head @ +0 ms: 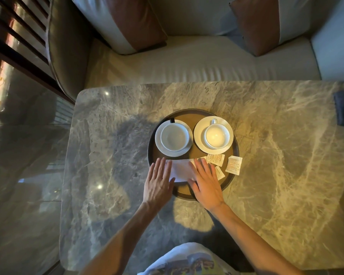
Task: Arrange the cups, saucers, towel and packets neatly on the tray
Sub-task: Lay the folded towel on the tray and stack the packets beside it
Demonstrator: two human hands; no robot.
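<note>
Round tray mid-tabletop: two cups on saucers at far rim; towel near rim under flat open left hand and right hand; one packet overhangs right rim.

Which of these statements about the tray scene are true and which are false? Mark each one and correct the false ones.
1. Each cup stands on its own saucer. True: the left cup is on the left saucer, the right cup on the right saucer.
2. The tray is square. False: it is round.
3. Both hands lie flat on the white towel. True: left hand, right hand.
4. All packets lie fully inside the tray. False: one packet overlaps the tray's rim.
5. The right hand grips a cup handle. False: its fingers are spread open.
</note>
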